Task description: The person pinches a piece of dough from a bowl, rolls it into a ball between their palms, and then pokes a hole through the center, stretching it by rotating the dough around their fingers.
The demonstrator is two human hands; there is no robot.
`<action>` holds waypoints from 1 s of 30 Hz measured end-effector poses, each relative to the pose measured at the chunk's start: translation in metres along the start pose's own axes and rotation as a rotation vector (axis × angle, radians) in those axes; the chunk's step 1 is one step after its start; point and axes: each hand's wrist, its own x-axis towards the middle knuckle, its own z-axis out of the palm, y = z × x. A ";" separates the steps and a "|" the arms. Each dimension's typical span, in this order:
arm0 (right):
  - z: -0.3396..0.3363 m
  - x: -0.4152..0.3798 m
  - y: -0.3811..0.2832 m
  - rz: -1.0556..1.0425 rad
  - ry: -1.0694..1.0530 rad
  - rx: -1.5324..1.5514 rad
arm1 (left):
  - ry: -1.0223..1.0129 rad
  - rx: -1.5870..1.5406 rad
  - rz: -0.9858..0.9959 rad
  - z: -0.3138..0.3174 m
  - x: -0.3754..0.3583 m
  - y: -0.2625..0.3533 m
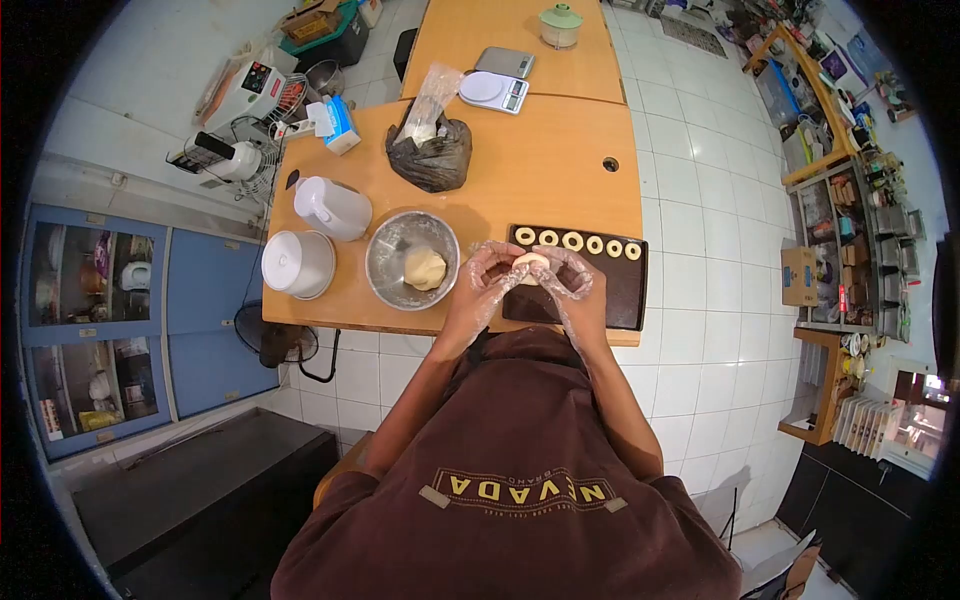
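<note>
Pale dough piece [530, 262] sits pinched between both plastic-gloved hands, the left hand [487, 278] and right hand [572, 283] closed together around it, just above the near edge of a dark baking tray [600, 290]. Six dough rings [578, 242] line the tray's far edge; a steel bowl [390, 250] of dough stands beside.

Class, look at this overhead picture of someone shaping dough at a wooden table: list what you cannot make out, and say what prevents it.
1. Head view: most of the dough piece is covered by the gloved left hand and right hand.
2. The tray is partly covered by both hands.
3. Contents of the black bag: hidden by the bag itself.
4. Scale display: too small to read.
5. Shelf items at right: too small and distorted near the lens edge.
</note>
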 end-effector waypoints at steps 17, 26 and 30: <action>-0.001 0.003 0.009 -0.069 0.041 -0.117 | -0.008 0.024 -0.017 -0.003 0.005 0.003; 0.003 0.007 0.008 -0.119 -0.028 -0.160 | 0.012 0.078 0.092 -0.002 0.010 0.001; 0.001 0.005 0.010 -0.140 0.027 -0.137 | 0.004 0.062 0.094 -0.003 0.012 0.006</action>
